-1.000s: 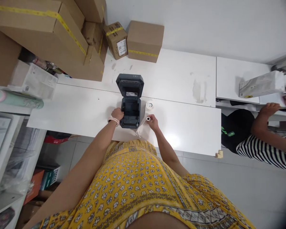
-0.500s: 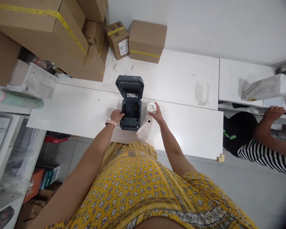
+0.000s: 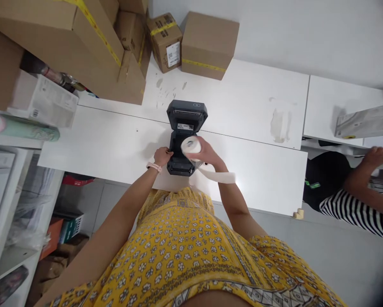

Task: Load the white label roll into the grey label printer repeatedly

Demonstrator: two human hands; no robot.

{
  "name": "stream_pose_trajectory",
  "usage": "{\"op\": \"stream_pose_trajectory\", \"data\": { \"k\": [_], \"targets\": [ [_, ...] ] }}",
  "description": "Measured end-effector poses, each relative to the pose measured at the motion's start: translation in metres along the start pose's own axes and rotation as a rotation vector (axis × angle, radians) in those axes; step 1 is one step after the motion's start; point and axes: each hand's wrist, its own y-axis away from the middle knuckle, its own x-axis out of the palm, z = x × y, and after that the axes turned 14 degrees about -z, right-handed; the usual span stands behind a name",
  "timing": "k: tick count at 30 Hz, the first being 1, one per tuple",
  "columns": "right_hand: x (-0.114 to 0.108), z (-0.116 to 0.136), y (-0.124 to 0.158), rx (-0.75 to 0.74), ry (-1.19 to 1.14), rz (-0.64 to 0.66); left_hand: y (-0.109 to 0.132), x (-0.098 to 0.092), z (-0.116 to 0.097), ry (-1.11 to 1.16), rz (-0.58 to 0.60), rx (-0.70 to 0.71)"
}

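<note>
White table: right hand holds paper roll, seemingly above printer.

Both bare arms reach forward. The left hand, a pink band at its wrist, rests curled; the right hand is raised, fingers wrapped in a grip.

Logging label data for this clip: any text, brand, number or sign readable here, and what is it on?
None can be read.
White sticker on the small cardboard box: print and barcode, too small.
Label inside the open printer lid: too small.
Round mark on the lid's top edge: blurred.
Print on the white package at left: blurred.
The paper roll in the right hand shows no text.
</note>
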Motion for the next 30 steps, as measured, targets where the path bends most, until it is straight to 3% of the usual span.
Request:
{"op": "stream_pose_trajectory", "data": {
  "k": [3, 6, 13, 22, 26, 30],
  "targets": [
    [0.031, 0.023, -0.024, -0.171, 0.388, 0.213, 0.002, 0.001, 0.004, 0.06, 0.009, -0.006],
    [0.054, 0.02, -0.038, -0.212, 0.632, 0.322, 0.007, 0.005, 0.01, 0.144, 0.003, -0.009],
    [0.075, -0.01, -0.04, -0.205, 0.716, 0.354, 0.007, 0.019, 0.023, 0.328, 0.013, -0.04],
    [0.089, -0.027, -0.062, -0.153, 0.733, 0.413, 0.003, 0.026, 0.028, 0.386, 0.029, -0.063],
    [0.086, -0.021, -0.044, -0.224, 0.636, 0.287, 0.004, 0.023, 0.025, 0.408, 0.025, -0.103],
    [0.086, -0.01, 0.016, -0.276, 0.521, 0.104, 0.005, 0.023, 0.022, 0.454, 0.004, -0.134]
  ]
}}
